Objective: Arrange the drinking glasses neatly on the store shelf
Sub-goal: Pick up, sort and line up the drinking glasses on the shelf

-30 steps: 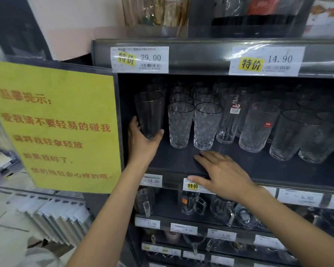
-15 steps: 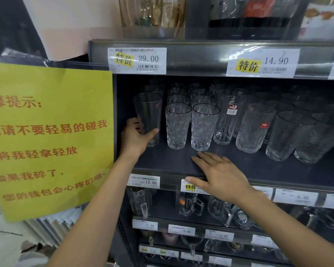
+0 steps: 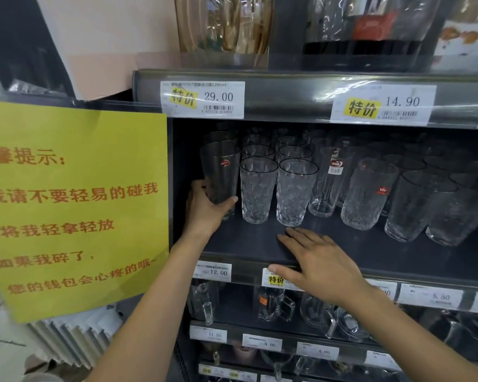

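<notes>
Left hand (image 3: 204, 209) grips red-stickered glass (image 3: 220, 172); right hand (image 3: 319, 267) rests beside "12.00" tag (image 3: 214, 272).

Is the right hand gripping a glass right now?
No, the right hand lies flat on the shelf, just short of the nearest textured glass.

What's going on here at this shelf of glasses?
A person is tidying a store shelf. Their left hand grips the lower part of a tall smooth glass at the left end of the front row, next to two patterned glasses. Their right hand rests flat and open on the shelf near its front edge, holding nothing.
</notes>
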Demonstrator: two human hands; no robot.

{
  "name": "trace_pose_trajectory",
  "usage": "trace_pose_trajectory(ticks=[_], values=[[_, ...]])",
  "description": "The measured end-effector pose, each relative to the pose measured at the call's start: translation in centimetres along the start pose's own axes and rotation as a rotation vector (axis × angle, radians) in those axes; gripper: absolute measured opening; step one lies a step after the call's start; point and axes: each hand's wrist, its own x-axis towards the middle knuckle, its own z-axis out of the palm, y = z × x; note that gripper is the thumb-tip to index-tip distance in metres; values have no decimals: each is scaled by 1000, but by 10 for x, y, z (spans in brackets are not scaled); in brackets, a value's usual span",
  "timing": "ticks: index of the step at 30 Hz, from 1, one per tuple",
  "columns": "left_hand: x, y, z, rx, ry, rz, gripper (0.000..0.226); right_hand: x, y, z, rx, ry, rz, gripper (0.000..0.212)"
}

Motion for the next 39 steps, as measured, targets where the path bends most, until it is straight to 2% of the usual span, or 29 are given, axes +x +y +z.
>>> trace_pose_trajectory(ticks=[14,20,27,39], values=[[1,-4,2,38,29,1,69,-1,-1,-1,-6,9,3,90],[1,-4,1,27,58,-7,67,-1,-2,-1,4,25,5,99],[2,-6,0,-9,63,-5,68,-1,-2,-1,-5,12,11,89],[-2,-2,-2,-6,42,7,69,-2,-3,-3,-3,0,24,87]])
